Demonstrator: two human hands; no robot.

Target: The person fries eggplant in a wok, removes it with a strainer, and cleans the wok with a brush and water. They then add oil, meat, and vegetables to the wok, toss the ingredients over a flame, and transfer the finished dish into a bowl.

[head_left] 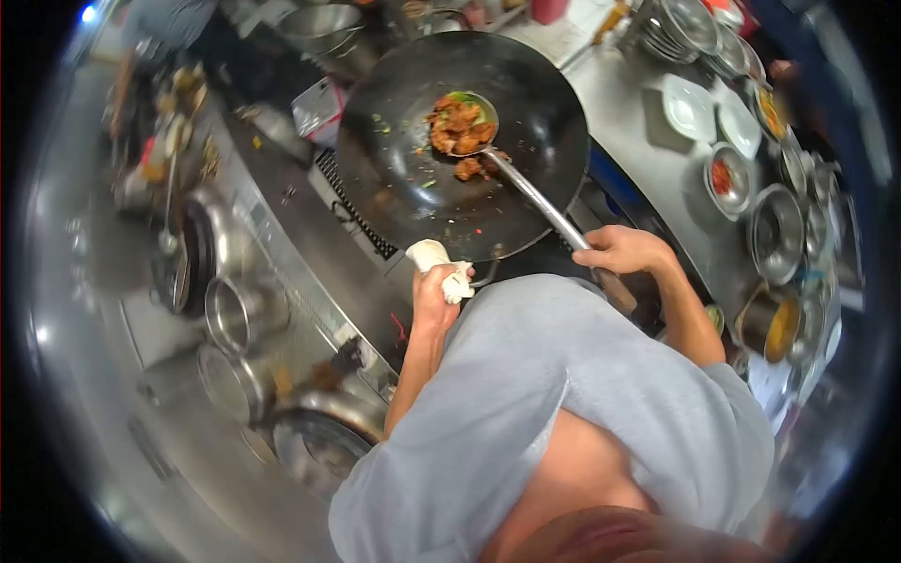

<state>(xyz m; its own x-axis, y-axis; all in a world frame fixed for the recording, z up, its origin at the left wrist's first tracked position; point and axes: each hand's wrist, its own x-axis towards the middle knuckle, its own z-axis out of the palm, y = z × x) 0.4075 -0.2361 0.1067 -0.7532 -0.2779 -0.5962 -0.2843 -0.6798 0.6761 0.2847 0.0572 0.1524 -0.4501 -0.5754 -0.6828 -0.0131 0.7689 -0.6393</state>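
Observation:
A large dark wok (pixel 385 103) stands in front of me, with small food bits stuck to its inside. My left hand (pixel 435 298) is closed round a pale folded cloth (pixel 428 253) at the wok's near edge. The fingers of my right hand (pixel 624 251) are wrapped round the handle of a long metal ladle (pixel 535 195). The bowl of the ladle lies inside the wok and holds browned food pieces (pixel 457 125) with some green bits. One more browned piece (pixel 467 169) rests on the wok's surface just below the ladle.
On the right counter (pixel 615 94) are white dishes (pixel 688 108), a metal bowl with red food (pixel 729 180), more metal bowls (pixel 777 233) and a pot with yellow contents (pixel 770 324). Metal pots (pixel 239 314) and a round lidded vessel (pixel 319 441) stand at the left.

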